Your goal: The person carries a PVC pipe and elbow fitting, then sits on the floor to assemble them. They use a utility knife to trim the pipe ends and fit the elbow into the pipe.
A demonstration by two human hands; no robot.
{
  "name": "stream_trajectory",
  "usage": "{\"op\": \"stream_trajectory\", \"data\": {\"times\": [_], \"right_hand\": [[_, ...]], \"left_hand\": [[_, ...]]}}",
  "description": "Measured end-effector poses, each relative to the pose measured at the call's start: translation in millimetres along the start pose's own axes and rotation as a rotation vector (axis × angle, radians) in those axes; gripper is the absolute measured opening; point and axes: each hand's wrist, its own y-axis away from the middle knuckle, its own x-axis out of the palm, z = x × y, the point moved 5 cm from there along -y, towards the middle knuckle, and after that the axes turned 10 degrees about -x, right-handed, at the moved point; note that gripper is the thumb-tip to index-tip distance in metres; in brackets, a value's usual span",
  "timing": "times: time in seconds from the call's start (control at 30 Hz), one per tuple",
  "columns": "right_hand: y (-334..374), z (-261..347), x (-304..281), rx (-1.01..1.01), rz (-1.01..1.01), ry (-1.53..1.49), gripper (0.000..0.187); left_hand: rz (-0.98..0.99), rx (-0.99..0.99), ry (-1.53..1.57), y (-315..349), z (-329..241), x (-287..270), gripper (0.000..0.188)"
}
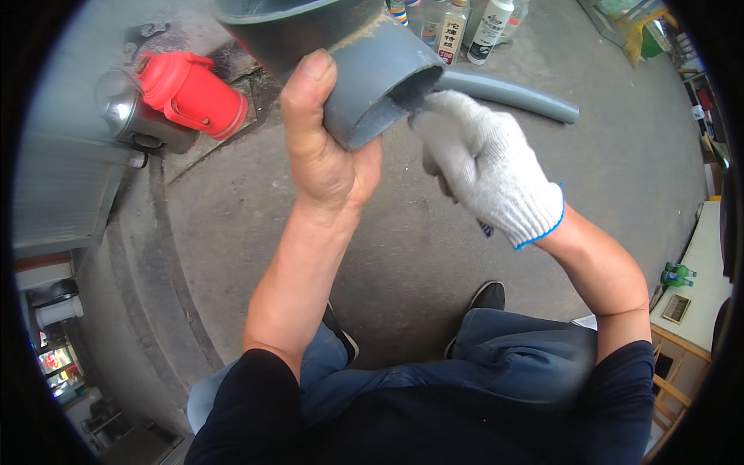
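My bare left hand (329, 147) is wrapped around a grey plastic pipe fitting (372, 66), held up at the top of the view. A wider round section joins the fitting's shorter branch, whose open end tilts down toward my right hand. A whitish, rough line runs around the joint between the two sections. My right hand (484, 159) wears a white knitted glove with a blue cuff edge. Its fingers are bent together at the rim of the branch opening; their tips look dark and blurred. Whether they pinch something small there cannot be made out.
A grey pipe (511, 94) lies on the concrete floor beyond my right hand. Bottles (490, 31) stand behind it. To the left are a red thermos jug (194, 97) and a metal one (128, 108). Green bottles (678, 273) rest on a pale table (701, 256) at right.
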Motion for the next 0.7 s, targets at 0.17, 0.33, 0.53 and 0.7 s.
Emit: {"op": "stream_trajectory", "data": {"times": [0.17, 0.33, 0.53, 0.7], "right_hand": [[1, 2, 7, 0.126, -0.004, -0.104, 0.027], [6, 9, 13, 0.281, 0.068, -0.3, 0.031], [8, 18, 13, 0.465, 0.165, -0.609, 0.04], [6, 25, 14, 0.538, 0.249, -0.754, 0.036]], "left_hand": [[-0.023, 0.072, 0.041, 4, 0, 8, 0.048], [-0.051, 0.085, -0.112, 2, 6, -1, 0.075], [-0.039, 0.07, -0.178, 7, 14, 3, 0.086], [0.029, 0.045, -0.225, 10, 15, -1, 0.085]]}}
